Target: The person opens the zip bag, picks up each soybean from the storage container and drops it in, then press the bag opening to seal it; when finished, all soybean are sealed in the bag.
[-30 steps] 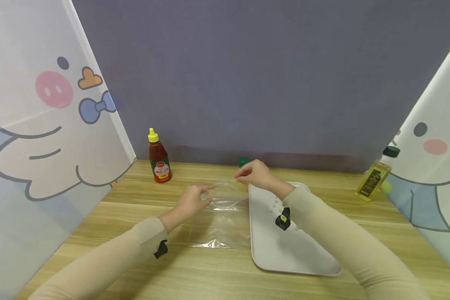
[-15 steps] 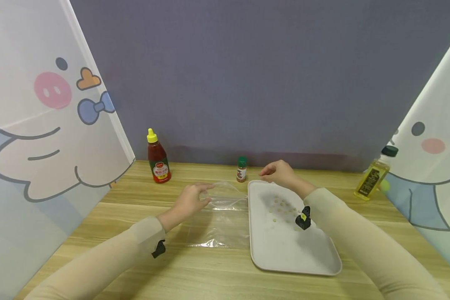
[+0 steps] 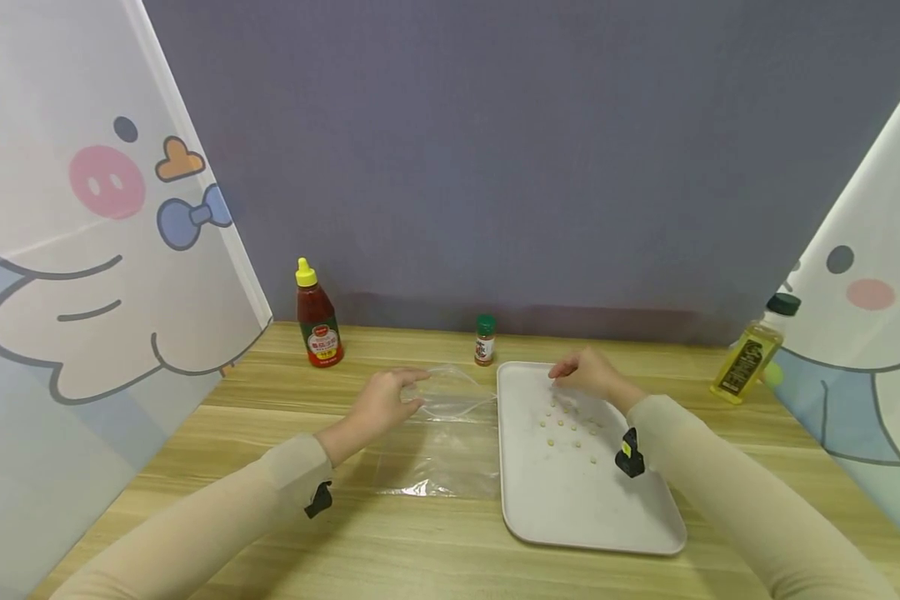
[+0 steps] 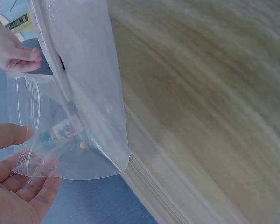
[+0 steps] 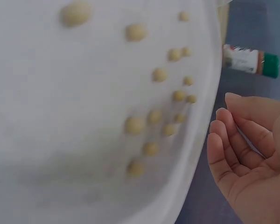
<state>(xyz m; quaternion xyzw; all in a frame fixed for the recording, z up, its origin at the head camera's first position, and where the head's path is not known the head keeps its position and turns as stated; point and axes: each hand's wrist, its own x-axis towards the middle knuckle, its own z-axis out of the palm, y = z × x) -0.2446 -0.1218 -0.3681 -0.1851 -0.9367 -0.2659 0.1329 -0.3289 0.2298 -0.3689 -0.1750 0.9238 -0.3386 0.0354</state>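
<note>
My left hand (image 3: 382, 408) holds the mouth of a clear zip-top bag (image 3: 438, 458) that lies on the table, its opening spread. In the left wrist view the thumb and fingers are at the bag's zip strip (image 4: 33, 107). One soybean (image 4: 83, 145) shows through the bag's plastic. My right hand (image 3: 588, 373) hovers over the far end of a white tray (image 3: 570, 508), fingers loosely bent. In the right wrist view nothing shows between thumb and fingertips. Several loose pale yellow soybeans (image 5: 134, 125) are scattered on the tray, just nearer than that hand.
A small green-capped spice jar (image 3: 484, 340) stands behind the bag and tray. To the back left is a red sauce bottle (image 3: 318, 325) with a yellow cap. An oil bottle (image 3: 750, 354) stands at the right. Cloth walls edge the wooden table (image 3: 390, 550).
My right hand has moved from above the bag's mouth rightward, then down over the tray's far end, uncovering the spice jar. The left hand and the bag have stayed in place.
</note>
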